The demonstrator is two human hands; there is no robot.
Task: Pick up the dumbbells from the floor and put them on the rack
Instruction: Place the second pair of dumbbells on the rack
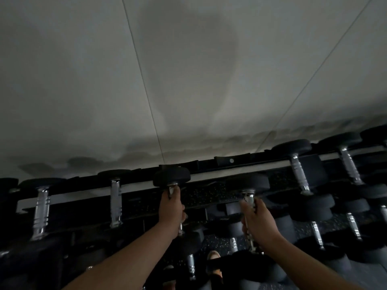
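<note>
I hold two black dumbbells with chrome handles at the top tier of the rack (pixel 209 172). My left hand (pixel 170 210) is shut on the handle of the left dumbbell (pixel 171 176), whose far head lies against the rack's back rail. My right hand (pixel 256 222) is shut on the handle of the right dumbbell (pixel 249 182), whose far head sits slightly lower, over the gap in the top tier. The near heads of both are dark and partly hidden below my wrists.
More dumbbells rest on the top tier at left (pixel 116 200) and right (pixel 299 170). Lower tiers hold several more (pixel 316 229). A grey wall (pixel 188 70) rises behind the rack. My shoe (pixel 213 256) shows on the speckled floor below.
</note>
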